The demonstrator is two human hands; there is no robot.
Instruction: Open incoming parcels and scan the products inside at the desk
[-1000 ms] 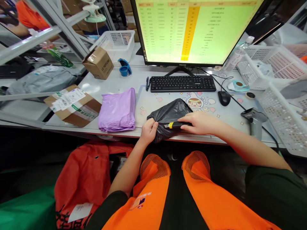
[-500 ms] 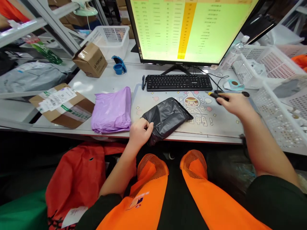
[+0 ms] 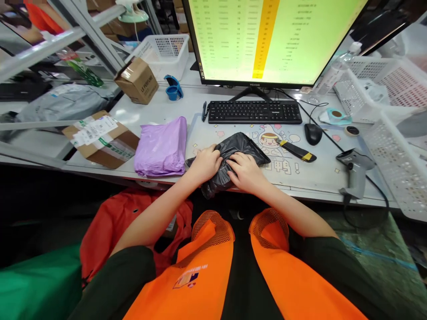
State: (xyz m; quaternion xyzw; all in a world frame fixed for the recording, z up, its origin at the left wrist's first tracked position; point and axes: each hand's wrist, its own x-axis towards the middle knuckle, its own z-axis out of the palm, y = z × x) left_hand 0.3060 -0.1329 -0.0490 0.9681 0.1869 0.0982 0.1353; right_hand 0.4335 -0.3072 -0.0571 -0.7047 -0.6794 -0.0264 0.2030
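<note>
A black plastic mailer bag (image 3: 238,144) lies crumpled at the desk's front edge, under both hands. My left hand (image 3: 208,162) grips its left part, fingers curled into the plastic. My right hand (image 3: 245,171) is on the bag's near side, fingers bent and bunching the film. Right of the bag, a black and yellow utility knife (image 3: 296,150) rests on the printed desk mat (image 3: 200,138). Left of it sits a purple plastic parcel (image 3: 162,146). What the black bag contains is hidden.
Behind the mat stand a keyboard (image 3: 255,112) and a monitor (image 3: 283,40). To the right are a mouse (image 3: 312,133), a barcode scanner (image 3: 356,173) with its cable, and white baskets (image 3: 390,155). Cardboard boxes (image 3: 103,140) and a blue lidded cup (image 3: 173,91) occupy the left side.
My right hand has let go of the utility knife, left it on the mat, and come over to the black bag. My left hand has shifted slightly up, and the bag is more crumpled.
</note>
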